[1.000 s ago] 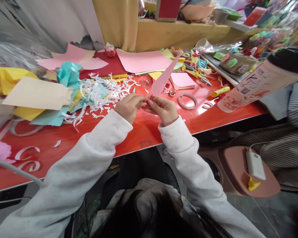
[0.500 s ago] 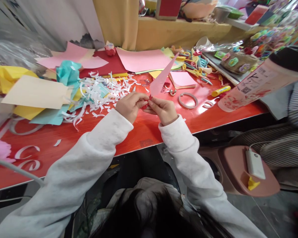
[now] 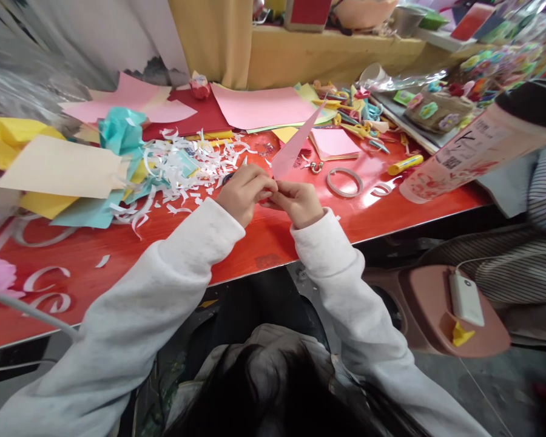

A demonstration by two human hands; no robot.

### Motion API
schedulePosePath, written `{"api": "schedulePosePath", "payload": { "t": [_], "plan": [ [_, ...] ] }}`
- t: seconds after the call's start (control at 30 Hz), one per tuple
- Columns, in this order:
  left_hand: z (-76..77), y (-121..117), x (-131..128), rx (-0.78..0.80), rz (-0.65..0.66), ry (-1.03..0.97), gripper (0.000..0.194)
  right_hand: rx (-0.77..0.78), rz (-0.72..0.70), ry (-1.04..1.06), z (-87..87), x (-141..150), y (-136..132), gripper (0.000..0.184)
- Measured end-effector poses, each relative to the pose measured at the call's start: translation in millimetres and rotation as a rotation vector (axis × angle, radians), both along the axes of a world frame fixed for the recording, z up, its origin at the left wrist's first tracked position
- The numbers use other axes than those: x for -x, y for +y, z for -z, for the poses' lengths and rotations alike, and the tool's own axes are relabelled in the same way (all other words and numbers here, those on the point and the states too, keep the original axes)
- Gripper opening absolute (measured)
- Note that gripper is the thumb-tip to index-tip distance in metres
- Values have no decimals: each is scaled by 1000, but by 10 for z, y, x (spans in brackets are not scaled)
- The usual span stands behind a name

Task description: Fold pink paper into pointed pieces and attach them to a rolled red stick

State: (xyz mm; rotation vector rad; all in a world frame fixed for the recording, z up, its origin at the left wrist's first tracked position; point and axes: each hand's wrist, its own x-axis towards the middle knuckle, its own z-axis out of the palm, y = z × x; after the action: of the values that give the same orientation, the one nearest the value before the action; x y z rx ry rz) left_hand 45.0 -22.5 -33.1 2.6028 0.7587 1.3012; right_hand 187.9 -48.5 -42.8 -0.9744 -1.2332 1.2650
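Observation:
My left hand (image 3: 244, 194) and my right hand (image 3: 301, 203) meet above the red table, fingertips pinched together and nearly touching. Between them rises a narrow, pointed piece of pink paper (image 3: 295, 149), its lower end gripped at the fingertips and its tip leaning up to the right. What else sits inside the pinch is covered by my fingers. A small dark object with a pointed metal tip lies just behind my left hand, mostly hidden. To the right of the paper are a stack of pink square sheets (image 3: 335, 144) and a roll of tape (image 3: 344, 182).
Curled white paper shreds (image 3: 195, 161) heap left of my hands, beside cream, yellow and teal sheets. A tall cup (image 3: 464, 158) with a black lid stands at the right. Behind lie large pink sheets (image 3: 264, 109) and colourful small pieces. A power bank (image 3: 467, 297) rests on a pink surface.
My fingers have shifted slightly, and the red bit seen earlier at the fingertips is now covered. The pink paper has turned and looks narrower. More of the dark object shows behind my left hand.

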Motion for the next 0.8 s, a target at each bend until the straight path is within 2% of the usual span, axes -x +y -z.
{"api": "schedulePosePath", "payload": {
  "t": [0.1,0.3,0.4,0.5,0.67,0.8],
  "plan": [
    [-17,-3,-6,27,4,17,15,26,13,-18,-1,-5,8,27],
    [-30,-10,-5,79,23,21,12,-29,47,-71,6,0,6,17],
    [-32,0,5,230,54,-57,11,-44,34,-42,-4,-7,-11,18],
    [-39,21,24,404,93,-200,16,-48,-3,12,-12,-26,-19,23],
    [-71,17,35,308,-50,-120,20,-72,9,14,17,-72,27,44],
    [-64,11,32,344,-41,-80,21,-94,-9,-27,58,-79,66,64]
  ]
}}
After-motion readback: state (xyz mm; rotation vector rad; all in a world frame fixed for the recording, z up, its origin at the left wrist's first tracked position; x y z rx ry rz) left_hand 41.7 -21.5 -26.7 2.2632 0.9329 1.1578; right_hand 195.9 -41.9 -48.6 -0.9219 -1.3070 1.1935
